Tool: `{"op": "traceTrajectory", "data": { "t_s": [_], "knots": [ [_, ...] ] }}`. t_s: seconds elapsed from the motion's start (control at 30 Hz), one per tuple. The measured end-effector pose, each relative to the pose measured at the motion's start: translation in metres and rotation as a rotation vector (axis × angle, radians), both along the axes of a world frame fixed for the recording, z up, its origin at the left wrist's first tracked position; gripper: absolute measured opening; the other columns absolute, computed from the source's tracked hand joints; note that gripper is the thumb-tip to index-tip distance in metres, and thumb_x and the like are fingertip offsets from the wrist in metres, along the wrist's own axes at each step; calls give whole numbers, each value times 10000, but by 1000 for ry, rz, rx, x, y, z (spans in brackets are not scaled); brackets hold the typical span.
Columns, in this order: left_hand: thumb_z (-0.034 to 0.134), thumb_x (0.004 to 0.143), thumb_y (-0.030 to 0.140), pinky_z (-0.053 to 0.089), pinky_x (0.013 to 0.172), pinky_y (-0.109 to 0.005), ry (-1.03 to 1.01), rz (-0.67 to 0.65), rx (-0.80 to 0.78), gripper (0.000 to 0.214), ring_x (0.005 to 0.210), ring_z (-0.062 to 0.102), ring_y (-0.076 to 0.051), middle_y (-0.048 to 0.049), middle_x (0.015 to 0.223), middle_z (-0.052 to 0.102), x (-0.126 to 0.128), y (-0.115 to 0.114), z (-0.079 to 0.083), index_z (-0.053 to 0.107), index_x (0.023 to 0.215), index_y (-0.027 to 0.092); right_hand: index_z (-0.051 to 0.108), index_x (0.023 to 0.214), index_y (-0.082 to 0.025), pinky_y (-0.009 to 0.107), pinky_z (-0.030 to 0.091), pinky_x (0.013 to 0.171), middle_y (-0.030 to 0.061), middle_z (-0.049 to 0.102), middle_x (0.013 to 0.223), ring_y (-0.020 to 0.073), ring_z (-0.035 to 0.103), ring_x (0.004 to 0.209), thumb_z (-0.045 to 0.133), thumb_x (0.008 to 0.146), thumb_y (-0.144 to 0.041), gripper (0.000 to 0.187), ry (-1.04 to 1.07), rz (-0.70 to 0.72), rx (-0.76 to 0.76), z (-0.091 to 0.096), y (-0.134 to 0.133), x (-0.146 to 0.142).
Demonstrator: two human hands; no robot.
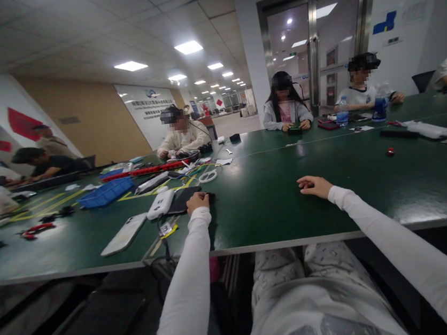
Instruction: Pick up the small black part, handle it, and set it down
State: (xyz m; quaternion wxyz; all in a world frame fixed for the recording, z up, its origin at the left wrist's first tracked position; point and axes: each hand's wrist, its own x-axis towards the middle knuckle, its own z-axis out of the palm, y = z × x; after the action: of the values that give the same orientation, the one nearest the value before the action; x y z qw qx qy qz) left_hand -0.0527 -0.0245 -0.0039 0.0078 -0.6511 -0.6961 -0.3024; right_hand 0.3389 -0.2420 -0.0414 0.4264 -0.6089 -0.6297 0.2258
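Both my arms in white sleeves reach over the near edge of a dark green table (268, 205). My left hand (197, 201) rests closed on a small black object (209, 196) beside a black tablet-like slab (182, 200). My right hand (313, 186) lies on the bare tabletop, fingers curled together over something small and reddish that I cannot make out. A white power bank (160, 203) and a white phone (123, 235) lie just left of my left hand.
A blue basket (106, 192), red tools, cables and a white ring (207, 177) clutter the left side. A small red object (390, 151) sits at right. Several people sit around the table's far and left sides, with water bottles (342, 110) near them. Glass doors stand behind.
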Motion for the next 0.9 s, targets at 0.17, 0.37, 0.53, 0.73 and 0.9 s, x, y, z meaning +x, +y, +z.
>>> {"op": "traceTrajectory", "data": {
  "t_s": [0.17, 0.37, 0.53, 0.73, 0.9],
  "knots": [
    [497, 676, 423, 386, 729, -307, -1, -12, -19, 303, 904, 496, -207, -73, 921, 584, 2, -6, 5, 553, 879, 205, 528, 1015, -179, 341, 447, 776, 54, 595, 916, 141, 559, 776, 623, 614, -238, 416, 11, 5, -5, 0, 0, 1],
    [497, 678, 411, 389, 734, -301, 9, -10, -35, 296, 910, 498, -202, -76, 927, 586, 3, -9, 8, 563, 877, 202, 535, 1011, -175, 336, 444, 781, 58, 599, 923, 140, 561, 778, 619, 618, -237, 406, -1, 1, -4, 1, -1, -1],
    [493, 679, 406, 389, 734, -298, -1, -19, -36, 297, 902, 505, -199, -72, 931, 589, 3, -8, 7, 567, 883, 202, 542, 998, -179, 332, 444, 777, 51, 605, 910, 137, 563, 765, 618, 617, -236, 392, -18, 1, 7, -1, 1, 0],
    [519, 671, 416, 390, 741, -322, -48, 0, -30, 366, 888, 518, -204, -65, 926, 600, 6, -16, 12, 513, 975, 214, 548, 995, -183, 337, 441, 780, 52, 601, 912, 145, 556, 788, 617, 618, -258, 390, -26, 0, 8, 0, 1, 1],
    [521, 676, 382, 397, 728, -315, -42, -3, -32, 290, 886, 522, -202, -64, 928, 596, 5, -17, 12, 530, 912, 212, 556, 991, -194, 346, 439, 778, 49, 601, 915, 149, 558, 789, 617, 615, -269, 388, -25, 8, 2, 0, 1, 1]
  ]
}}
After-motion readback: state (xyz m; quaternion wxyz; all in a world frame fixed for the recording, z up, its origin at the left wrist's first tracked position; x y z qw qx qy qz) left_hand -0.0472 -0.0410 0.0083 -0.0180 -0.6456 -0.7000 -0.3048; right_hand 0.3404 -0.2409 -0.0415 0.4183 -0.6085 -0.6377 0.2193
